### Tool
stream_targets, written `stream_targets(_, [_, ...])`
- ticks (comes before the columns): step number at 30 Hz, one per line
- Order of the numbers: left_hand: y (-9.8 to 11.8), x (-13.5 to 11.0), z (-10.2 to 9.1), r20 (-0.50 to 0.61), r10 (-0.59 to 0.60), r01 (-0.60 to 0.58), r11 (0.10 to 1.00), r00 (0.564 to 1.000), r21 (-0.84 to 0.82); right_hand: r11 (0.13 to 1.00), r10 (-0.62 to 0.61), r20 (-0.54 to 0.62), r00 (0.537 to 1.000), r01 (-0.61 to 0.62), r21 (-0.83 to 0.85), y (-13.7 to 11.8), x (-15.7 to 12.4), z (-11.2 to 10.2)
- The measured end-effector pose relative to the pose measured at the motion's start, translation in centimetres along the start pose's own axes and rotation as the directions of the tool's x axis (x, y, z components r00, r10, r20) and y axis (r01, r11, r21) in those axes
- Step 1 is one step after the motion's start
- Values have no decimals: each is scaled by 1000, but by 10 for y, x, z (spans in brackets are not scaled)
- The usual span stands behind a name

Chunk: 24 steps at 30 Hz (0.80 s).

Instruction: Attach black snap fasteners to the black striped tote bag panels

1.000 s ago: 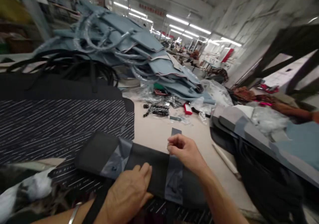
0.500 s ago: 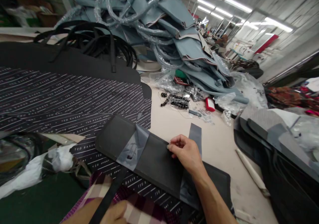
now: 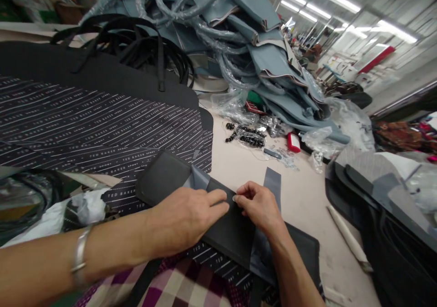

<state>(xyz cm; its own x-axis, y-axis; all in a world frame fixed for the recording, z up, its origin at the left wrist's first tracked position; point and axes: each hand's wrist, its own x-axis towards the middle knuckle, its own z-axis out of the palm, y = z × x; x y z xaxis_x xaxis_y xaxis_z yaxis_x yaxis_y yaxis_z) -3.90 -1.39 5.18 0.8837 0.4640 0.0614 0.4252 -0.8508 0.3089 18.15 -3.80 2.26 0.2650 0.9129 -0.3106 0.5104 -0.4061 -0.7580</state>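
A long dark panel [image 3: 225,234] with rounded corners lies across the patterned black fabric. Two grey strips cross it; the right-hand grey strip [image 3: 273,184] sticks out beyond its far edge. Above the panel's middle, my right hand [image 3: 261,207] pinches a small pale round disc [image 3: 234,198] between thumb and fingertips. My left hand [image 3: 191,216] reaches in over the panel from the left, thumb and forefinger stretched towards the disc and slightly apart from it. It covers most of the left-hand grey strip [image 3: 200,177]. A dark strap [image 3: 146,279] hangs over my checked clothing.
Patterned lining pieces [image 3: 102,120] and black handles [image 3: 133,38] lie at left. Blue-grey bags [image 3: 269,61] with plastic-wrapped handles are piled behind. A red-and-white box [image 3: 293,142] and small black parts [image 3: 251,136] are on the table. Black pieces [image 3: 392,225] stand at right.
My left hand has risen from the strap by my lap to beside my right hand above the panel. My right hand keeps its pinch on the disc. The view has shifted slightly.
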Motion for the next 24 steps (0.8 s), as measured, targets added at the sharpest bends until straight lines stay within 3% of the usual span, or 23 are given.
stream_targets(3, [-9, 27, 20, 28, 137, -139, 985, 990, 100, 1000, -4, 30, 1000, 3, 31, 1, 1, 0])
stream_targets(8, [-22, 33, 36, 30, 215, -217, 967, 976, 136, 979, -12, 94, 995, -8, 202, 15, -2, -15])
stream_targets(10, [-24, 32, 38, 19, 230, -231, 964, 973, 134, 979, -36, -67, 997, 48, 196, 28, -6, -38])
stream_targets(12, [-24, 32, 38, 12, 238, -237, 964, 971, 121, 998, -54, -353, 934, 63, 13, 49, -10, -73])
stream_targets(14, [-24, 33, 38, 14, 233, -234, 966, 972, 109, 949, -64, -567, 821, -125, -289, 76, -14, -113])
stream_targets(15, [-24, 33, 38, 18, 228, -229, 968, 973, 106, 868, -59, -619, 783, -266, -419, 92, -15, -132])
stream_targets(17, [-23, 35, 38, 28, 219, -221, 969, 975, 108, 695, -22, -638, 770, -448, -563, 124, -18, -164])
stream_targets(19, [-22, 35, 38, 38, 213, -216, 970, 976, 115, 602, 72, -630, 773, -537, -591, 152, -21, -185])
stream_targets(21, [-21, 35, 37, 42, 208, -212, 970, 977, 121, 588, 130, -610, 781, -556, -587, 169, -23, -194])
stream_targets(24, [-20, 34, 39, 28, 200, -202, 972, 979, 119, 650, 66, -642, 764, -521, -553, 164, -29, -192])
